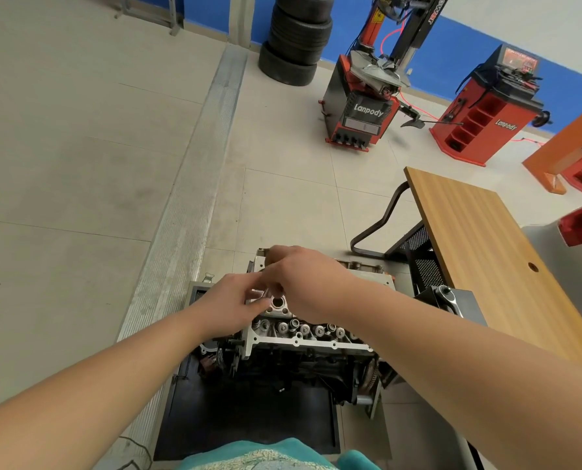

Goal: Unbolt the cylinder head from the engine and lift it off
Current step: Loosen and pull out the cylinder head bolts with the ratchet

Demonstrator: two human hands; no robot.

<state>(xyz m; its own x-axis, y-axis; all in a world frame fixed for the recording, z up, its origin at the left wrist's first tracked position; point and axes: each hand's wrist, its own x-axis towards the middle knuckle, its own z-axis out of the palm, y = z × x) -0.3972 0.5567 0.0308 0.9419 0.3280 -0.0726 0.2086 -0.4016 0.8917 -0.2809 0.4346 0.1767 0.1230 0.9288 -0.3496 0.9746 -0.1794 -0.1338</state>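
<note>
Low in the frame's centre, both the left hand and right hand rest with curled fingers on the cylinder head, whose length runs left-right; grip unclear.

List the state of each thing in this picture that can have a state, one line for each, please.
Cylinder head: on the engine, valve springs exposed, not lifted off.
Left hand: over the head, fingers pinch a small metal part.
Right hand: over the head, fingers curled; what they hold is hidden.
Engine: upright on its stand.
Tyres: stacked by the blue wall.
Wooden table: standing to the right of the engine.
</note>
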